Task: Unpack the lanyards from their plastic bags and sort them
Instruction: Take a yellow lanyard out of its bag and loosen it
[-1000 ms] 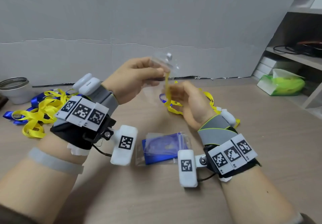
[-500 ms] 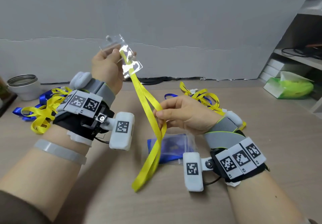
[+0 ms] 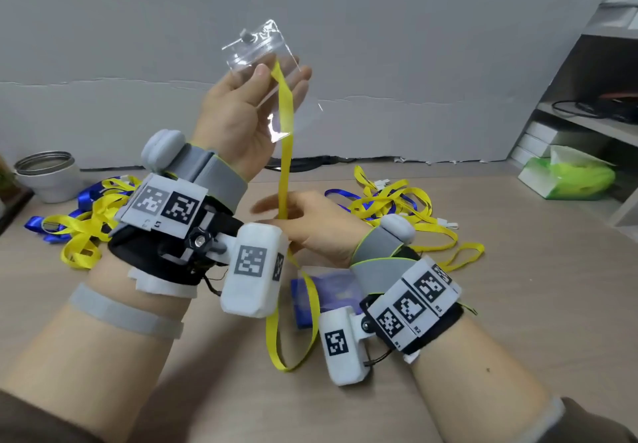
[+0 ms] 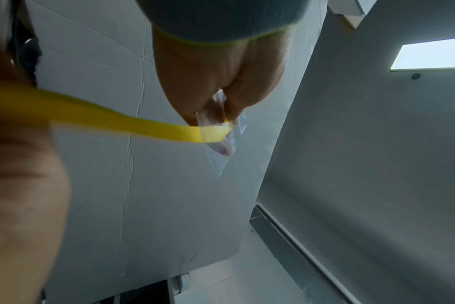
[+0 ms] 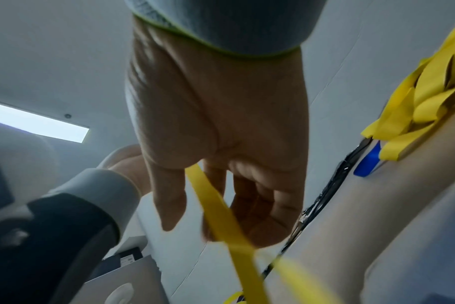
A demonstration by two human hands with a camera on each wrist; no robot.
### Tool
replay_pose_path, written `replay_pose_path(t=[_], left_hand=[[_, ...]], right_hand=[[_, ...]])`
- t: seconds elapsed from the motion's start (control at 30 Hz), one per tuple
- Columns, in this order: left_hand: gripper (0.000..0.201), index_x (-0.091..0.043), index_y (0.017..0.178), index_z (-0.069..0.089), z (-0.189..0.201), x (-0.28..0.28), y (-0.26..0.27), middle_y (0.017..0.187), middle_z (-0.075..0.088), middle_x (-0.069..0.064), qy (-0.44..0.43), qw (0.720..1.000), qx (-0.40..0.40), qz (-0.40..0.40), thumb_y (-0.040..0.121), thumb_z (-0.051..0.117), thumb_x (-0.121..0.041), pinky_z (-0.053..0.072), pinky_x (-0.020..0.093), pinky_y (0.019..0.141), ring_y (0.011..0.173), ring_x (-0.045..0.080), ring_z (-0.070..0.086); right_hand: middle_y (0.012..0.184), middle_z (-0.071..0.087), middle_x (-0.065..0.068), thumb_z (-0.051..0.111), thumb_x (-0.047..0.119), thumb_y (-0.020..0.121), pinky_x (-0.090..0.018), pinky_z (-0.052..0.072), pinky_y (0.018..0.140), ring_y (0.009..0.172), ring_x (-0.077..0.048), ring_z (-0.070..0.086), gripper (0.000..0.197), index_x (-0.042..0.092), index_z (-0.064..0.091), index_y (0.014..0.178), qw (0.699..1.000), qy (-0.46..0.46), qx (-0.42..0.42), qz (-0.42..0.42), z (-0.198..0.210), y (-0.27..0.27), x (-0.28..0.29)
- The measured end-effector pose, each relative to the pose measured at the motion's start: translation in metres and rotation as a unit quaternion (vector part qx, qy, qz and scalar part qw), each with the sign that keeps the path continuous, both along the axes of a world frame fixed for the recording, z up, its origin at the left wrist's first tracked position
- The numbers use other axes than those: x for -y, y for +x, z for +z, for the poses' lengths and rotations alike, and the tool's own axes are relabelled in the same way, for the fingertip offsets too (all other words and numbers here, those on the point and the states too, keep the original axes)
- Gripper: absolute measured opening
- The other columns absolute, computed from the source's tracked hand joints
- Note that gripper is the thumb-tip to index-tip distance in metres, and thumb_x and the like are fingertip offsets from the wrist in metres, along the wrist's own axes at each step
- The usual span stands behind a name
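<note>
My left hand is raised in front of the wall and pinches a clear plastic bag between thumb and fingers; the left wrist view shows the same pinch by the left hand on the bag. A yellow lanyard comes out of the bag's mouth and runs straight down. Lower, over the table, my right hand has the strap between thumb and curled fingers. Below it the strap hangs in a loop to the tabletop. In the right wrist view the lanyard crosses the right hand.
A bagged blue lanyard lies on the table under my right wrist. Loose yellow and blue lanyards are heaped at the left and at the back right. A white metal-rimmed cup, a green tissue pack and shelves stand around.
My left hand has lifted the bag higher and more to the right, so more yellow strap is out of it. The right hand stays low on the strap.
</note>
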State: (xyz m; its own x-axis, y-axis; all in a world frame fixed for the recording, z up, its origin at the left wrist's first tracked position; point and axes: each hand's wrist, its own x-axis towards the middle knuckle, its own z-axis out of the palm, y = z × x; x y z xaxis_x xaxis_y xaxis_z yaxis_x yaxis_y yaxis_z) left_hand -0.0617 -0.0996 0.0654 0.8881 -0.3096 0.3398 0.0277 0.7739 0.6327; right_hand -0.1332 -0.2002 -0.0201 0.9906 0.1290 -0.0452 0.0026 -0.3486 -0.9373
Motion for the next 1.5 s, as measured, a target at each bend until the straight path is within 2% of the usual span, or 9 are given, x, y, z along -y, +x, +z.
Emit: replay_pose_path(t=[0.13, 0.33, 0.57, 0.73, 0.9, 1.0, 1.13, 1.3, 1.5], left_hand=[[0.018, 0.006, 0.108, 0.056, 0.002, -0.009, 0.006, 0.106, 0.068, 0.024, -0.027, 0.999, -0.017, 0.010, 0.103, 0.040, 0.000, 0.058, 0.036, 0.077, 0.098, 0.039, 0.070], [0.022, -0.003, 0.103, 0.061, 0.003, -0.028, 0.021, 0.100, 0.074, 0.016, -0.012, 0.997, -0.080, 0.008, 0.102, 0.040, -0.005, 0.059, 0.033, 0.075, 0.098, 0.030, 0.072], [0.014, -0.008, 0.096, 0.063, -0.019, -0.021, 0.012, 0.081, 0.072, 0.008, 0.329, 0.937, -0.021, -0.119, 0.093, 0.050, -0.012, 0.043, 0.045, 0.108, 0.101, 0.029, 0.069], [0.064, 0.008, 0.131, 0.050, -0.040, 0.007, -0.003, 0.106, 0.062, 0.018, 0.414, 0.894, 0.047, -0.165, 0.072, 0.066, -0.013, 0.039, 0.050, 0.111, 0.104, 0.031, 0.056], [0.048, -0.003, 0.129, 0.056, -0.056, 0.015, -0.008, 0.114, 0.067, 0.014, 0.423, 0.856, 0.116, -0.273, 0.082, 0.063, -0.009, 0.054, 0.029, 0.083, 0.096, 0.022, 0.066], [0.047, 0.008, 0.122, 0.057, -0.058, 0.013, -0.009, 0.104, 0.071, 0.013, 0.436, 0.829, 0.154, -0.314, 0.084, 0.070, -0.015, 0.043, 0.045, 0.104, 0.105, 0.028, 0.061], [0.037, 0.012, 0.110, 0.063, -0.060, 0.013, -0.007, 0.098, 0.072, 0.017, 0.456, 0.814, 0.171, -0.318, 0.086, 0.066, -0.017, 0.036, 0.050, 0.111, 0.107, 0.033, 0.061], [0.016, -0.004, 0.097, 0.071, -0.054, 0.013, 0.000, 0.091, 0.074, 0.011, 0.422, 0.869, 0.112, -0.232, 0.084, 0.067, -0.011, 0.052, 0.036, 0.095, 0.089, 0.023, 0.069], [0.011, -0.007, 0.098, 0.065, -0.055, 0.015, 0.041, 0.089, 0.074, 0.009, 0.418, 0.906, 0.012, -0.061, 0.098, 0.054, -0.008, 0.057, 0.028, 0.075, 0.076, 0.018, 0.071]], right_hand=[[0.072, 0.067, 0.004, 0.065, 0.026, 0.092, -0.028, 0.050, 0.069, 0.067, -0.006, 0.057, 0.017, 0.017, 0.072, 0.080, 0.998, -0.049, 0.026, -0.011, 0.003, -0.005, 0.010], [0.074, 0.063, -0.005, 0.057, 0.012, 0.095, -0.026, 0.046, 0.064, 0.068, -0.019, 0.058, 0.023, 0.012, 0.066, 0.074, 0.974, 0.125, 0.042, -0.182, 0.015, -0.003, 0.049], [0.069, 0.066, -0.009, 0.051, 0.008, 0.091, -0.043, 0.049, 0.081, 0.071, -0.029, 0.064, 0.023, 0.008, 0.067, 0.074, 0.879, 0.306, 0.105, -0.349, 0.037, -0.001, 0.080], [0.093, 0.067, -0.017, 0.052, 0.010, 0.089, -0.049, 0.051, 0.093, 0.091, -0.035, 0.066, 0.015, 0.005, 0.064, 0.083, 0.846, 0.446, 0.086, -0.280, 0.044, -0.004, 0.079], [0.097, 0.065, -0.012, 0.041, 0.019, 0.098, -0.046, 0.050, 0.095, 0.101, -0.032, 0.066, 0.021, 0.011, 0.056, 0.085, 0.839, 0.509, 0.064, -0.180, 0.052, -0.017, 0.073], [0.092, 0.068, -0.014, 0.039, 0.024, 0.100, -0.046, 0.046, 0.101, 0.094, -0.034, 0.069, 0.029, 0.009, 0.057, 0.083, 0.834, 0.528, 0.046, -0.156, 0.054, -0.020, 0.073], [0.094, 0.068, -0.015, 0.039, 0.024, 0.100, -0.049, 0.045, 0.103, 0.099, -0.035, 0.067, 0.029, 0.009, 0.058, 0.084, 0.844, 0.513, 0.042, -0.150, 0.053, -0.022, 0.080], [0.120, 0.062, -0.018, 0.054, 0.016, 0.091, -0.047, 0.053, 0.093, 0.108, -0.037, 0.060, 0.029, -0.002, 0.060, 0.113, 0.900, 0.377, -0.020, -0.218, 0.048, -0.023, 0.094], [0.095, 0.065, -0.007, 0.048, 0.005, 0.092, -0.035, 0.052, 0.083, 0.088, -0.027, 0.065, 0.020, 0.007, 0.065, 0.102, 0.943, 0.148, -0.048, -0.294, 0.037, -0.040, 0.122]])
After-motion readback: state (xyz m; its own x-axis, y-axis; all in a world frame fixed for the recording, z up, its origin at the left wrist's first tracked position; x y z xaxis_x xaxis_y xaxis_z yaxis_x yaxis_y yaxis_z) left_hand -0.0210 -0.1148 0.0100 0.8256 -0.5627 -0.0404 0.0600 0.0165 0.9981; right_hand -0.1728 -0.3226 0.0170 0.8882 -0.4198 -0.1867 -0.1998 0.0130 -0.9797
